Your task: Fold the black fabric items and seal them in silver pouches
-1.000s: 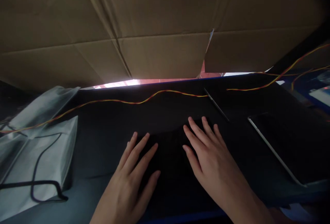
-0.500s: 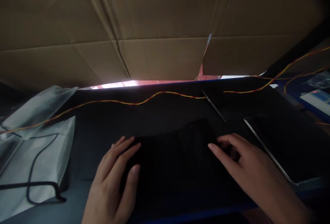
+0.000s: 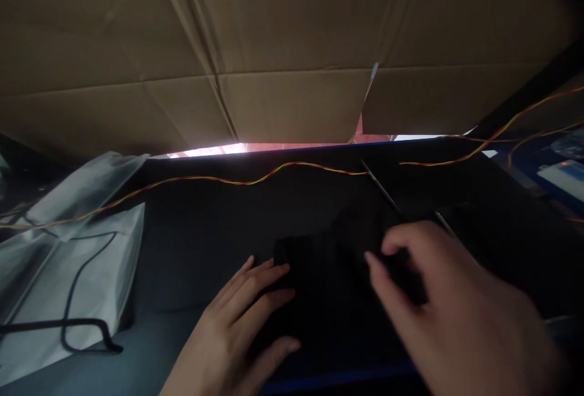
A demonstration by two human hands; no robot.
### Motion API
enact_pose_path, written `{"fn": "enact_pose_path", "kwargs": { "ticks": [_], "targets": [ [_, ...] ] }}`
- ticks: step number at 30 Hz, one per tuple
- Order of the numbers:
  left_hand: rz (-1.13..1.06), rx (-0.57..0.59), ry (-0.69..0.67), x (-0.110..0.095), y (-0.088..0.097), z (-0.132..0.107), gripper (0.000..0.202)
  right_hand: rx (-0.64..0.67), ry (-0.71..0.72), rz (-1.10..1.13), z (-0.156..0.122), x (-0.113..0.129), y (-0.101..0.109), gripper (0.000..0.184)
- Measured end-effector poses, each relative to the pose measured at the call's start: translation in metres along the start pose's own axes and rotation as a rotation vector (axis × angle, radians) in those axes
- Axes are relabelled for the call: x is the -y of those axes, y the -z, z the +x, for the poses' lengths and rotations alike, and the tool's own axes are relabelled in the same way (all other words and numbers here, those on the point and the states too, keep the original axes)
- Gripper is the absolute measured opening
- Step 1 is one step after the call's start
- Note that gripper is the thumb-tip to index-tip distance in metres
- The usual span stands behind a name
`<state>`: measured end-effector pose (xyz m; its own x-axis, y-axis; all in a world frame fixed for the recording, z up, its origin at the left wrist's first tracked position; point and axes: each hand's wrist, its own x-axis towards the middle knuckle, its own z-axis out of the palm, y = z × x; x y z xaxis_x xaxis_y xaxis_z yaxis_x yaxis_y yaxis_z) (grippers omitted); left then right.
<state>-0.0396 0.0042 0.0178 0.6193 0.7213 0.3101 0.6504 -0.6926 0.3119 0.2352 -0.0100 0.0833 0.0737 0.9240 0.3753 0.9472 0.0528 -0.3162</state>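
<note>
A black cloth (image 3: 314,268), hard to make out against the dark tabletop, lies in front of me. My left hand (image 3: 249,317) rests flat over its left side with the fingers spread. At the cloth's right end my right hand (image 3: 438,292) is curled, thumb and forefinger drawn together around dark fabric; the other fingers are hidden and the hand is a little blurred. The fabric bunches up beside these fingertips.
Clear plastic bags (image 3: 104,274) and dark-framed glasses (image 3: 91,323) lie at the left. A red-yellow twisted wire (image 3: 246,183) crosses the dark tabletop (image 3: 205,213). Two dark flat panels (image 3: 438,183) lie at the right. A cardboard sheet (image 3: 292,104) stands behind.
My left hand has slid right with the cloth's left edge. My right hand has come closer to the camera, its thumb and forefinger nearer each other, and the cloth's right end is more bunched.
</note>
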Motion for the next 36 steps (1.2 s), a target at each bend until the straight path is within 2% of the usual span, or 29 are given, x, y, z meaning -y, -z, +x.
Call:
{"fn": "enact_pose_path", "kwargs": {
  "ticks": [2,5,7,9,11,13,16,20,24,27,29,33,36],
  "targets": [
    [-0.015,-0.042,0.004,0.002,-0.002,-0.001,0.027,0.096,0.117,0.172,-0.004,0.022,-0.006,0.006],
    [-0.039,-0.095,0.081,0.003,-0.001,-0.009,0.027,0.261,0.191,0.46,-0.006,0.033,-0.011,0.024],
    [-0.074,-0.146,0.189,0.0,0.004,-0.015,0.029,0.237,0.124,0.549,-0.005,0.023,-0.01,0.031],
    [-0.079,-0.269,0.29,-0.007,0.009,-0.016,0.021,0.147,0.057,0.541,-0.003,0.007,-0.01,0.03],
    [-0.027,-0.355,0.316,-0.017,0.011,-0.009,0.02,0.106,0.079,0.487,-0.003,-0.005,-0.014,0.028],
    [0.047,-0.302,0.252,-0.028,0.005,0.004,0.034,0.12,0.19,0.418,-0.005,-0.008,-0.025,0.03],
    [0.187,-0.127,0.17,-0.039,-0.017,0.022,0.059,0.174,0.368,0.313,-0.015,0.0,-0.05,0.042],
    [0.345,-0.068,0.18,-0.035,-0.042,0.022,0.072,0.208,0.469,0.226,-0.028,0.005,-0.07,0.058],
    [0.31,-0.036,0.153,-0.028,-0.036,0.017,0.078,0.259,0.43,0.363,-0.033,-0.005,-0.06,0.067],
    [0.242,-0.07,0.178,-0.031,-0.025,0.025,0.08,0.092,0.307,0.454,-0.032,-0.005,-0.053,0.068],
    [0.223,-0.117,0.163,-0.035,-0.022,0.033,0.079,0.031,0.311,0.39,-0.03,0.002,-0.056,0.067],
    [0.29,-0.045,0.093,-0.036,-0.034,0.037,0.076,0.189,0.416,0.2,-0.028,0.012,-0.072,0.061],
    [0.344,-0.03,0.09,-0.034,-0.045,0.031,0.074,0.254,0.429,0.191,-0.03,0.008,-0.079,0.067]
  ]
}}
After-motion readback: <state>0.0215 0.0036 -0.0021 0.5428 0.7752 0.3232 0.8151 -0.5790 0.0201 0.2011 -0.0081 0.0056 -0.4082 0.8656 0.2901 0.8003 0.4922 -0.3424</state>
